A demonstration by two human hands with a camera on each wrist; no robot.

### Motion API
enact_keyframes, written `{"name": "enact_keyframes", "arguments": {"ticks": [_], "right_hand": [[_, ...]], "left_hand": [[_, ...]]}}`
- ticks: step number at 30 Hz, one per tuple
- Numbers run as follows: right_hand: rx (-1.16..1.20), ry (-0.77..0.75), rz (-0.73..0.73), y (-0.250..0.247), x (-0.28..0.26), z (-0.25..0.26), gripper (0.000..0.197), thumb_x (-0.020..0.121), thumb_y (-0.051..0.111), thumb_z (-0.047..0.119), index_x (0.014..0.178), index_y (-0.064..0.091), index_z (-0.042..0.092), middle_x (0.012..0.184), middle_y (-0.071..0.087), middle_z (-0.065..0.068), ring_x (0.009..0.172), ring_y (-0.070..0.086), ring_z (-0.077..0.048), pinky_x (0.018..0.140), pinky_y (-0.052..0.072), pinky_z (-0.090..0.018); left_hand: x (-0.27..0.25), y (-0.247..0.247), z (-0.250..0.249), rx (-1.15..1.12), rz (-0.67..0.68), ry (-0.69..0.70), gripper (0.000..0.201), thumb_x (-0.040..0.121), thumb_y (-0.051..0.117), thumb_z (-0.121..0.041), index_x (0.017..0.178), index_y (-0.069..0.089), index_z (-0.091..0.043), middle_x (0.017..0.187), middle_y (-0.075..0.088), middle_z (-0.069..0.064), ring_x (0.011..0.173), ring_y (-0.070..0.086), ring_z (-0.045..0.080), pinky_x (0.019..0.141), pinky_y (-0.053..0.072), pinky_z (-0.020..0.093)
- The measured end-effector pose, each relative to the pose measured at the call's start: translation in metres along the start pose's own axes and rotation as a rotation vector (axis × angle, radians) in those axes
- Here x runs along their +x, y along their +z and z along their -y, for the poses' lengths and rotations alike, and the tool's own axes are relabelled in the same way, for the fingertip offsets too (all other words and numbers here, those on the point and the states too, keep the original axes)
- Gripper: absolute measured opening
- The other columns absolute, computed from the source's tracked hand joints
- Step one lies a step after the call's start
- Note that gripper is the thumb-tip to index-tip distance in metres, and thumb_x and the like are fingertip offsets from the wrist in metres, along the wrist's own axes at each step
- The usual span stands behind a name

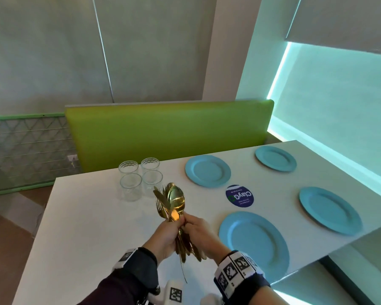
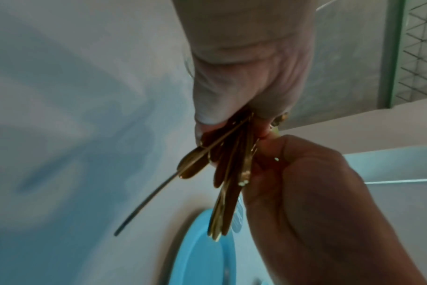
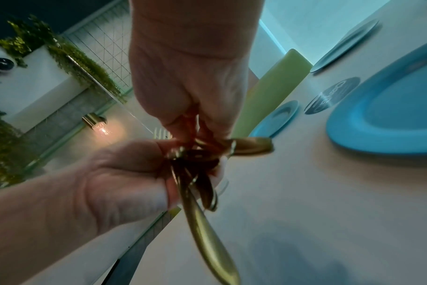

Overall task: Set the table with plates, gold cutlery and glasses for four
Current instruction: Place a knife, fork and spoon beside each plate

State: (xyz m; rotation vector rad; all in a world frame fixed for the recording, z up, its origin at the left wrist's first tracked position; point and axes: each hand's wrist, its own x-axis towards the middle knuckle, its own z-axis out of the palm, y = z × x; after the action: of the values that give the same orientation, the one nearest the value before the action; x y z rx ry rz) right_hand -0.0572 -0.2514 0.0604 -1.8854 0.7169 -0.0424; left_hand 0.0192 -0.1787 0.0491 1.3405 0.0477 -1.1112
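Observation:
A bundle of gold cutlery [image 1: 174, 201] is held upright above the white table [image 1: 92, 227], spoon bowls and fork tines up. My left hand [image 1: 166, 233] grips the handles in its fist. My right hand [image 1: 196, 230] pinches the same bundle from the right at the necks. In the left wrist view the handles [image 2: 229, 173] hang below my left hand [image 2: 244, 86], with my right hand [image 2: 317, 192] against them. In the right wrist view my right hand [image 3: 190, 77] and left hand [image 3: 110, 183] meet on the cutlery [image 3: 207, 231]. Several blue plates lie on the table, the nearest [image 1: 253, 243] just right of my hands.
Several clear glasses [image 1: 130, 186] stand grouped just beyond the cutlery. A round dark-blue sticker [image 1: 239, 195] lies between the plates. A green bench back [image 1: 167, 133] runs along the table's far side. The table's right edge [image 1: 361, 238] is close behind the plates.

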Motion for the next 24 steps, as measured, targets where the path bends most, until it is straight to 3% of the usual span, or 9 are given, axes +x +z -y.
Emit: {"name": "enact_keyframes", "arguments": {"ticks": [4, 7, 10, 13, 17, 18, 20, 22, 24], "right_hand": [[0.014, -0.018, -0.059, -0.021, -0.020, -0.021, 0.027, 0.087, 0.043, 0.009, 0.086, 0.067, 0.022, 0.067, 0.061, 0.007, 0.061, 0.053, -0.010, 0.059, 0.044, -0.026], [0.049, -0.005, -0.093, -0.033, -0.033, -0.033, 0.024, 0.090, 0.047, 0.007, 0.089, 0.069, 0.016, 0.059, 0.056, 0.007, 0.054, 0.048, -0.005, 0.055, 0.039, -0.018], [0.144, 0.032, -0.166, -0.039, -0.041, -0.043, 0.034, 0.090, 0.052, 0.006, 0.074, 0.070, 0.030, 0.052, 0.060, 0.010, 0.045, 0.052, 0.003, 0.048, 0.040, -0.010], [0.230, 0.119, -0.221, -0.036, -0.037, -0.050, 0.039, 0.088, 0.055, 0.006, 0.064, 0.074, 0.030, 0.059, 0.066, 0.001, 0.054, 0.059, -0.009, 0.057, 0.049, -0.024], [0.276, 0.187, -0.224, -0.033, -0.027, -0.052, 0.029, 0.085, 0.057, 0.007, 0.071, 0.075, 0.024, 0.073, 0.071, -0.016, 0.065, 0.063, -0.020, 0.070, 0.057, -0.044], [0.280, 0.194, -0.223, -0.032, -0.024, -0.052, 0.026, 0.085, 0.056, 0.007, 0.074, 0.074, 0.023, 0.076, 0.071, -0.016, 0.067, 0.063, -0.021, 0.071, 0.057, -0.044], [0.328, 0.234, -0.195, -0.031, -0.018, -0.048, 0.020, 0.084, 0.054, 0.011, 0.098, 0.067, 0.017, 0.085, 0.068, -0.008, 0.077, 0.065, -0.020, 0.072, 0.055, -0.038], [0.323, 0.281, -0.165, -0.032, -0.013, -0.046, 0.049, 0.080, 0.058, 0.020, 0.128, 0.048, 0.018, 0.106, 0.059, -0.002, 0.098, 0.062, -0.020, 0.079, 0.053, -0.033], [0.304, 0.296, -0.178, -0.037, -0.009, -0.043, 0.076, 0.070, 0.064, 0.034, 0.138, 0.035, 0.017, 0.119, 0.051, -0.004, 0.108, 0.057, -0.020, 0.081, 0.049, -0.030]], "left_hand": [[-0.012, 0.034, 0.018, 0.012, 0.002, -0.016, 0.026, 0.099, 0.044, -0.023, 0.097, 0.060, -0.002, 0.082, 0.064, 0.017, 0.076, 0.063, 0.029, 0.066, 0.053, 0.040], [-0.018, 0.049, 0.029, 0.052, -0.010, -0.012, 0.030, 0.099, 0.043, -0.024, 0.102, 0.060, 0.000, 0.075, 0.064, 0.014, 0.069, 0.062, 0.026, 0.059, 0.050, 0.034], [-0.019, 0.059, 0.037, 0.057, -0.030, -0.009, 0.029, 0.099, 0.044, -0.024, 0.102, 0.060, 0.001, 0.071, 0.062, 0.013, 0.066, 0.061, 0.025, 0.056, 0.049, 0.032], [-0.014, 0.064, 0.039, 0.056, -0.046, -0.003, 0.031, 0.097, 0.047, -0.024, 0.104, 0.060, 0.004, 0.074, 0.063, 0.016, 0.069, 0.062, 0.027, 0.062, 0.052, 0.035], [-0.005, 0.068, 0.037, 0.090, -0.066, -0.019, 0.031, 0.097, 0.048, -0.024, 0.101, 0.061, 0.004, 0.077, 0.064, 0.016, 0.071, 0.063, 0.027, 0.060, 0.051, 0.033], [-0.002, 0.069, 0.036, 0.098, -0.074, -0.023, 0.032, 0.097, 0.047, -0.025, 0.102, 0.061, 0.004, 0.078, 0.065, 0.016, 0.072, 0.063, 0.026, 0.059, 0.050, 0.032], [0.005, 0.067, 0.031, 0.095, -0.080, -0.039, 0.033, 0.098, 0.045, -0.024, 0.098, 0.060, 0.005, 0.080, 0.065, 0.016, 0.073, 0.063, 0.025, 0.058, 0.048, 0.032], [0.013, 0.066, 0.024, 0.074, -0.072, -0.050, 0.033, 0.099, 0.044, -0.023, 0.093, 0.061, 0.004, 0.082, 0.067, 0.015, 0.073, 0.063, 0.025, 0.059, 0.048, 0.031], [0.021, 0.064, 0.015, 0.050, -0.077, -0.044, 0.035, 0.099, 0.044, -0.024, 0.091, 0.062, 0.005, 0.082, 0.067, 0.014, 0.073, 0.064, 0.025, 0.061, 0.050, 0.031]]}}
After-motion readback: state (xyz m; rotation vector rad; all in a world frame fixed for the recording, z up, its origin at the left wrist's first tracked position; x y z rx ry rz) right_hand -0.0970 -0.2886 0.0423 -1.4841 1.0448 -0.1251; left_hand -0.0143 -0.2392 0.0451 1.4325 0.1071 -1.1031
